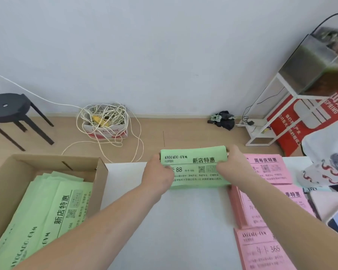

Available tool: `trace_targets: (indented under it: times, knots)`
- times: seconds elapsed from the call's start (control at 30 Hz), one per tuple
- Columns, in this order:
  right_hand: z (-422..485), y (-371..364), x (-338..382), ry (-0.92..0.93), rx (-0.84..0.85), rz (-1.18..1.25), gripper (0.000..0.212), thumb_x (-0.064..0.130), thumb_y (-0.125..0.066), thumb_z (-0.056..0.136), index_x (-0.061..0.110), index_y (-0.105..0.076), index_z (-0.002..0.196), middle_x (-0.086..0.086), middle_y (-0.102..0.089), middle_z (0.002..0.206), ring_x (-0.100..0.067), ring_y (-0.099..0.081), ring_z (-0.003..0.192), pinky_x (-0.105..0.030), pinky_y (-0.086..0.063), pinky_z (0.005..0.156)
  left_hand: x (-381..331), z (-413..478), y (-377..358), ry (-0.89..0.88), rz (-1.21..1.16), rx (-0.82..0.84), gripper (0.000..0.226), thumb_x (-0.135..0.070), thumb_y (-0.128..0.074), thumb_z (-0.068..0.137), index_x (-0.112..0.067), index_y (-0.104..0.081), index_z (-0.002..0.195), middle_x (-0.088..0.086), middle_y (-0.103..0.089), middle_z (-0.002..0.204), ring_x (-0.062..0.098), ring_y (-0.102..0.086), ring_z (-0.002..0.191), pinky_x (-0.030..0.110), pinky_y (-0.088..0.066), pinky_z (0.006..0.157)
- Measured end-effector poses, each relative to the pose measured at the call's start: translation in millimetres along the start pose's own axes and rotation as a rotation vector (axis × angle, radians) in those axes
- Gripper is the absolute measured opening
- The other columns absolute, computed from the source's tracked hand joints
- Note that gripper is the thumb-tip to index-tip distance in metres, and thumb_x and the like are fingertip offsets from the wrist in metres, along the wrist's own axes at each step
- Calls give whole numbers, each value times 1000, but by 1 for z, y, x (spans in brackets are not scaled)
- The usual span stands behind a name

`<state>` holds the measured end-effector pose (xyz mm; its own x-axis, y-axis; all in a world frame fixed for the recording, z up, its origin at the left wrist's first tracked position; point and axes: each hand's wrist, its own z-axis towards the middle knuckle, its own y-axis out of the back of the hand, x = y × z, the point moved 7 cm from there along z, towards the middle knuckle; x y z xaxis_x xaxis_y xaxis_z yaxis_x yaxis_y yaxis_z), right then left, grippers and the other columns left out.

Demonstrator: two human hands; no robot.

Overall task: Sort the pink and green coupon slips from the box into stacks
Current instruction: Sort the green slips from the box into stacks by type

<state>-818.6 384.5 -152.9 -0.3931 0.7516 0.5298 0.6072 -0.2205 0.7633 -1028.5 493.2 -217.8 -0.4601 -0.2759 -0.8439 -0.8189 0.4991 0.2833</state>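
A stack of green coupon slips (195,166) sits at the far edge of the white table (183,221). My left hand (158,174) grips its left end and my right hand (232,164) grips its right end. An open cardboard box (47,164) at the left holds several more green slips (53,207). To the right lie three stacks of pink slips, one far (269,168), one in the middle (250,207) and one near (261,250), partly hidden by my right forearm.
A black stool (12,112) stands on the floor at the left. Beyond the table sits a small box tangled with white cord (105,121). A white metal rack (281,106) with a tank and a red bag (304,121) stand at the right. Patterned cloth (330,168) lies beside the pink stacks.
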Motion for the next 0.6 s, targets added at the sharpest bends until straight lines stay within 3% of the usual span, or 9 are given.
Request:
trace_targets:
  times: [0.07, 0.23, 0.37, 0.47, 0.53, 0.6]
  knots:
    - [15, -5, -3, 1, 10, -139, 53, 9, -58, 88, 16, -40, 137, 0, -59, 90, -28, -62, 88, -37, -50, 73, 3, 10, -2, 12, 4, -21, 35, -7, -56, 88, -30, -57, 114, -11, -71, 102, 16, -70, 95, 43, -61, 83]
    - [27, -19, -11, 22, 9, -378, 39, 11, -58, 90, 15, -36, 122, -2, -56, 87, -30, -56, 83, -38, -46, 69, 12, 15, -7, -23, 59, -53, 37, -8, -64, 89, -42, -51, 97, -16, -67, 100, 13, -69, 94, 41, -59, 85]
    - [19, -17, -1, 104, 5, -685, 44, 32, -64, 91, 19, -40, 126, -5, -49, 117, -30, -54, 108, -38, -47, 75, 19, 21, -7, -97, 162, -50, 32, -24, -71, 88, -40, -52, 109, -6, -59, 115, 15, -66, 102, 45, -57, 90]
    - [11, -23, 20, 321, 10, -831, 71, 60, -73, 80, 29, -42, 136, 0, -42, 129, -24, -45, 122, -36, -46, 87, 26, 16, -3, -120, 190, -9, 64, -38, -76, 87, -39, -42, 142, -20, -51, 120, 10, -56, 115, 41, -54, 97]
    - [8, -39, 30, 453, 143, -768, 103, 65, -81, 68, 40, -26, 152, 2, -34, 149, -23, -34, 138, -39, -42, 105, 30, 8, -3, -181, 269, 58, 84, -44, -83, 77, -45, -35, 146, -28, -51, 126, 4, -53, 120, 37, -52, 101]
    - [11, -58, 29, 495, 274, -797, 131, 65, -86, 61, 43, -3, 159, 0, -14, 166, -24, -15, 153, -45, -29, 120, 36, 2, -10, -239, 453, 125, 108, -47, -84, 72, -41, -18, 158, -21, -42, 148, 6, -41, 136, 32, -40, 113]
